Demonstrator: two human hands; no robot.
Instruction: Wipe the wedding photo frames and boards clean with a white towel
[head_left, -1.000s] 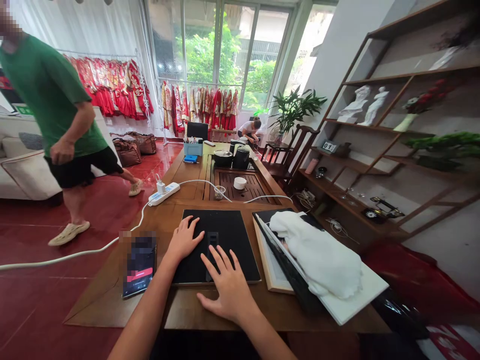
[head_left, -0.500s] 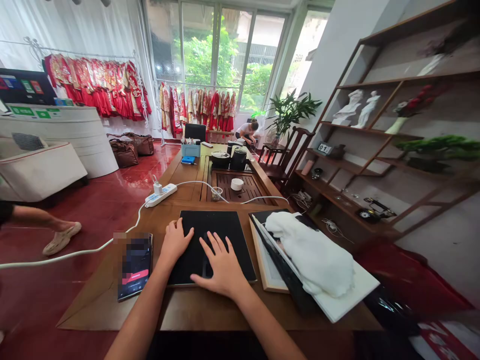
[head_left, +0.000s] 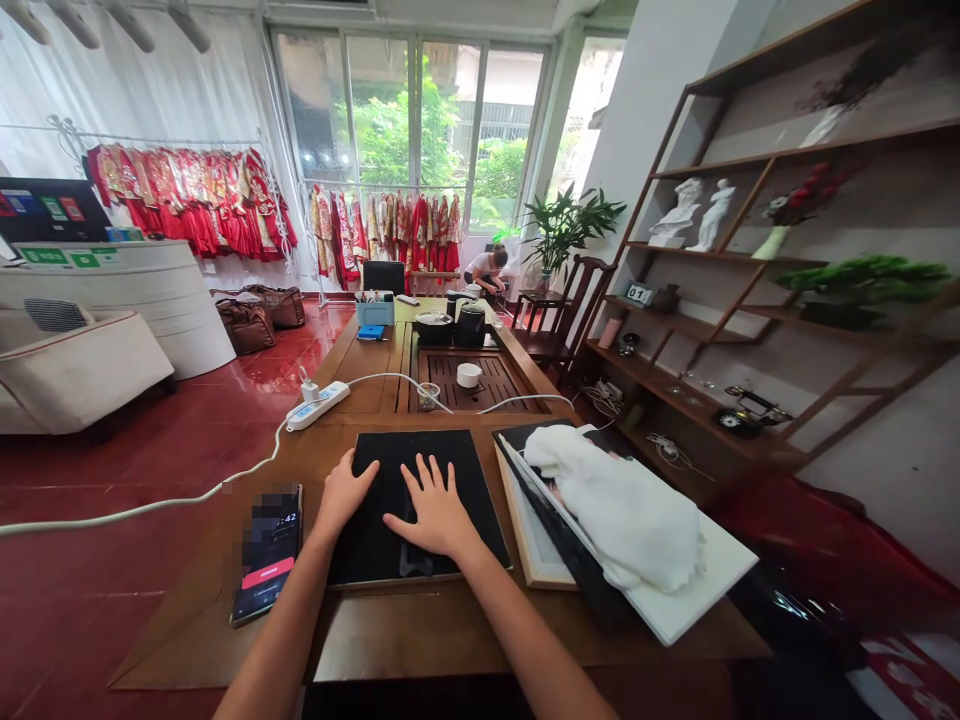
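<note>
A flat black panel [head_left: 442,458] lies on the wooden table [head_left: 420,640] in front of me. My left hand [head_left: 343,496] rests on the panel's left edge with the fingers curled loosely over it. My right hand [head_left: 433,506] lies flat on the panel's middle, fingers spread, covering a small dark strip [head_left: 409,560] set in the panel. Neither hand holds anything.
A phone [head_left: 268,552] lies left of the panel. Stacked frames [head_left: 705,590] with a white cloth [head_left: 615,505] sit to the right. Beyond are a power strip [head_left: 317,405], a tea tray [head_left: 480,385] with a cup and kettles. A person crouches far back; shelves stand right.
My right hand slid forward from the panel's near edge to its middle. The left hand drew in a little. The person in green walked out of view to the left.
</note>
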